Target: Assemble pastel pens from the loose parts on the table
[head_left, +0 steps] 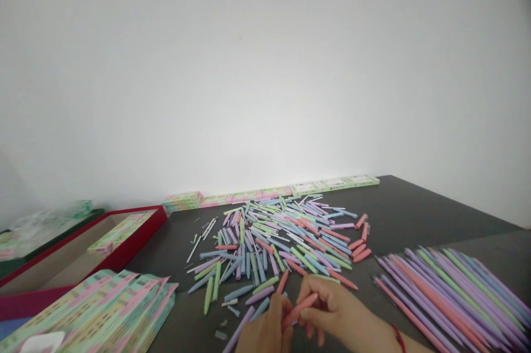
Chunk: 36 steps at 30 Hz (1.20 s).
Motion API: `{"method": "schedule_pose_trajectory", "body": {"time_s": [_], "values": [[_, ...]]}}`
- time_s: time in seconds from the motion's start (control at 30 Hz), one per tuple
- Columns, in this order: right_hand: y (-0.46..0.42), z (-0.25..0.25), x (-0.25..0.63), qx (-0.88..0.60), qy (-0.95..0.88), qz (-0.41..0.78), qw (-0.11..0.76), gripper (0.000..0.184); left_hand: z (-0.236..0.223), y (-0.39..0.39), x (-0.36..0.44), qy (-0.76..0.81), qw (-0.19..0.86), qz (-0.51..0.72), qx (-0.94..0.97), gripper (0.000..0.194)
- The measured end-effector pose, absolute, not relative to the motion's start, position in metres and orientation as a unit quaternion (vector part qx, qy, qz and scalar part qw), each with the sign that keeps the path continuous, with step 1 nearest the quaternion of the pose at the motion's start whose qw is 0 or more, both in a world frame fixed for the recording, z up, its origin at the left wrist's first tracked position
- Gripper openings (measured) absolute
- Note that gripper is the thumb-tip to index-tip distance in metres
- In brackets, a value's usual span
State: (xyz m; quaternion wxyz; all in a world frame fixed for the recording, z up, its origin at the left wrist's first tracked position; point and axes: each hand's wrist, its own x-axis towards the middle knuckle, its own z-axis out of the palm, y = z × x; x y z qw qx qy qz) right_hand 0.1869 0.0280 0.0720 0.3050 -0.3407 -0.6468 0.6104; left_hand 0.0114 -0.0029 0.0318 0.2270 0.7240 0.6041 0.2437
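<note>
Both my hands meet at the near middle of the black table, in the head view. Between them is a coral-coloured pen part (302,309), tilted up to the right. My right hand (332,309) pinches it between thumb and fingers; a red cord circles that wrist. My left hand (269,326) closes around its lower end, which the fingers partly hide. Just beyond lies a wide heap of loose pen parts (265,248) in purple, blue, green and coral, with thin white refills (203,237) among them. A purple pen (239,332) lies beside my left hand.
Long pens (452,297) lie side by side at right. Flat printed boxes (95,309) overlap at front left, near a red open box (153,226) holding more packs. Green and pink boxes (249,196) line the table's back edge (394,180) against a white wall (265,65).
</note>
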Motion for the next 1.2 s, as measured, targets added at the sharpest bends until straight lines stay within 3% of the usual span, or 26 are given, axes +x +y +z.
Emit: {"method": "schedule_pose_trajectory", "body": {"time_s": [0.1,0.3,0.47,0.53,0.63,0.7,0.83,0.9,1.0,1.2], "values": [[0.028,0.070,0.191,-0.380,-0.706,0.530,0.275,0.015,0.038,-0.003,0.011,0.615,0.212,0.210,0.730,0.015],[0.031,0.068,0.201,-0.394,-0.789,0.429,0.194,0.038,0.051,-0.003,0.010,0.572,0.190,0.177,0.778,0.017],[0.030,0.073,0.203,-0.394,-0.818,0.365,0.206,0.006,0.060,-0.003,0.011,0.566,0.188,0.149,0.789,0.021],[0.031,0.071,0.203,-0.402,-0.815,0.370,0.191,0.008,0.064,-0.003,0.012,0.576,0.187,0.115,0.787,0.025],[0.031,0.068,0.203,-0.398,-0.816,0.390,0.156,0.032,0.066,-0.005,0.014,0.569,0.178,0.106,0.796,0.023],[0.031,0.068,0.204,-0.385,-0.825,0.387,0.148,0.038,0.064,-0.005,0.014,0.551,0.173,0.115,0.808,0.018],[0.032,0.073,0.206,-0.386,-0.830,0.363,0.175,0.012,0.059,-0.004,0.014,0.568,0.136,0.104,0.805,0.014],[0.033,0.072,0.207,-0.386,-0.819,0.389,0.173,0.016,0.060,-0.004,0.014,0.563,0.122,0.095,0.812,0.012],[0.036,0.068,0.208,-0.359,-0.798,0.469,0.122,0.038,0.062,-0.005,0.013,0.546,0.095,0.072,0.829,0.010],[0.038,0.069,0.207,-0.398,-0.785,0.445,0.164,0.019,0.062,-0.005,0.010,0.553,0.062,0.061,0.829,0.011]]}}
